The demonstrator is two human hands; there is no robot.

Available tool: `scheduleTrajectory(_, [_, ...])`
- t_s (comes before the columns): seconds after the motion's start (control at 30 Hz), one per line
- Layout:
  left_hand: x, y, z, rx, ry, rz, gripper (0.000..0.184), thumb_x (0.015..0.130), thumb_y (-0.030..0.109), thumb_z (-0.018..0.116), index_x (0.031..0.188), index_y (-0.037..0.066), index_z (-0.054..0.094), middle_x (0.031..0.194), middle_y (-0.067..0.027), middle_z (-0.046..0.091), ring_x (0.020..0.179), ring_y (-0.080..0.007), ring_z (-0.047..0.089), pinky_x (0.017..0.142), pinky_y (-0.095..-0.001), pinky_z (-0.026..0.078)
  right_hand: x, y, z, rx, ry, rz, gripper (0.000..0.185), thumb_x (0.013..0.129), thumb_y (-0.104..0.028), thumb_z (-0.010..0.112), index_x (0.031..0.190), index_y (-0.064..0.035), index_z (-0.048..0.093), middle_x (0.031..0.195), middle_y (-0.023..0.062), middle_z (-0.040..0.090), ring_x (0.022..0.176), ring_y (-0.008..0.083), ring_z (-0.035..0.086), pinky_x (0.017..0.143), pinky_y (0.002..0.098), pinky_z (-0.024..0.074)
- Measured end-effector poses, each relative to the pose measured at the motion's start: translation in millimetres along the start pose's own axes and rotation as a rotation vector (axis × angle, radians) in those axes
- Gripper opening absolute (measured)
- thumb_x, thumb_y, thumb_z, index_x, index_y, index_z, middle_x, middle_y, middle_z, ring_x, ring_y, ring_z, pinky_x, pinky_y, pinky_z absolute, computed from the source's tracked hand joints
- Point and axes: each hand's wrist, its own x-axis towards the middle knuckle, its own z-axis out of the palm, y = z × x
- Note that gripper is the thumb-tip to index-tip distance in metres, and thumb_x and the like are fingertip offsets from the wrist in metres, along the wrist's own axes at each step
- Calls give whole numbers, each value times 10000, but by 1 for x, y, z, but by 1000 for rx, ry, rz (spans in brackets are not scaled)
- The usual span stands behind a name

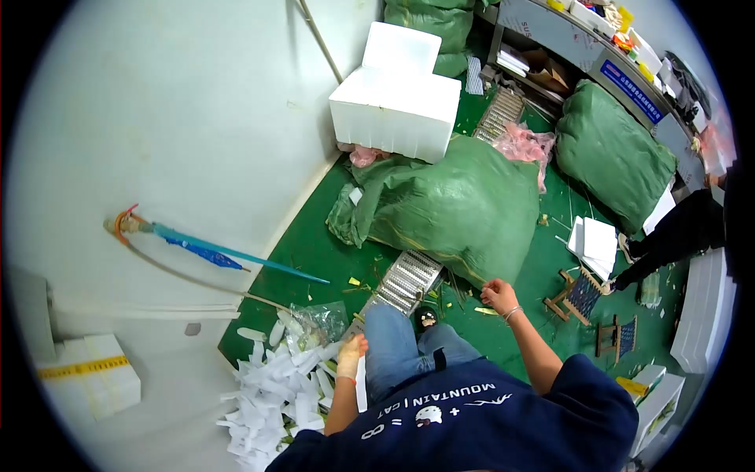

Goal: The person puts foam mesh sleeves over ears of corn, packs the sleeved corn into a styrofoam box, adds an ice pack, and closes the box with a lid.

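Observation:
My left hand point(351, 358) is curled closed near my left knee, with a white strip point(361, 385) hanging from it along my jeans. The strip looks like paper or thin foam. Beside that hand lies a heap of similar white pieces point(271, 393) with a clear plastic bag point(318, 322) on top. My right hand point(499, 296) has its fingers bent together at the lower edge of a large green sack point(464, 208). Whether it grips the sack or something small is hidden. Below the sack, a metal floor grate point(406, 279) runs toward my feet.
A white foam box point(395, 110) rests against the sack. Another green sack point(613, 153) leans by a steel counter point(550, 31). Two folding stools point(582, 295) and a person's dark-trousered legs point(676, 236) are at right. A blue umbrella point(236, 253) stands by the left wall.

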Motion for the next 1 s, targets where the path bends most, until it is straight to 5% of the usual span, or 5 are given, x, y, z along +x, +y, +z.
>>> scheduleTrajectory(0.23, [180, 61, -49, 100, -174, -126, 183, 752, 238, 595, 803, 66, 632, 636, -65, 608, 552, -186, 578, 486, -320, 436, 80, -64, 54, 67, 95, 45, 181, 802, -69, 573, 948, 33, 540, 748, 70, 613, 638, 129, 591, 548, 251, 477])
scheduleTrajectory(0.47, [340, 228, -68, 1737, -460, 629, 242, 863, 240, 475, 880, 50, 624, 775, -117, 645, 695, -266, 621, 617, -381, 489, 345, -297, 170, -50, 323, -380, 357, 780, -199, 647, 1050, -16, 500, 832, 113, 595, 744, 188, 582, 692, 312, 473])
scheduleTrajectory(0.57, [306, 392, -15, 240, -20, -166, 183, 804, 226, 585, 869, 58, 621, 746, -40, 623, 652, -134, 592, 605, -247, 479, 515, -415, 219, -107, 375, -490, 559, 743, -255, 686, 1139, 53, 438, 1035, 231, 524, 936, 348, 540, 825, 397, 438])
scheduleTrajectory(0.8, [363, 382, -129, 244, 16, -266, 298, 873, 288, 496, 723, 50, 595, 656, -64, 589, 589, -138, 542, 536, -283, 429, 811, -571, 271, -372, 805, -125, 820, 640, -426, 740, 1175, 67, 361, 1178, 192, 485, 1101, 298, 460, 902, 394, 385])
scheduleTrajectory(1.0, [340, 407, -168, 381, 33, -370, 292, 871, 279, 494, 705, 56, 586, 628, -55, 565, 578, -140, 535, 530, -283, 428, 841, -543, 251, -377, 714, -107, 327, 783, -344, 600, 928, -57, 541, 856, 157, 644, 879, 329, 596, 816, 421, 433])
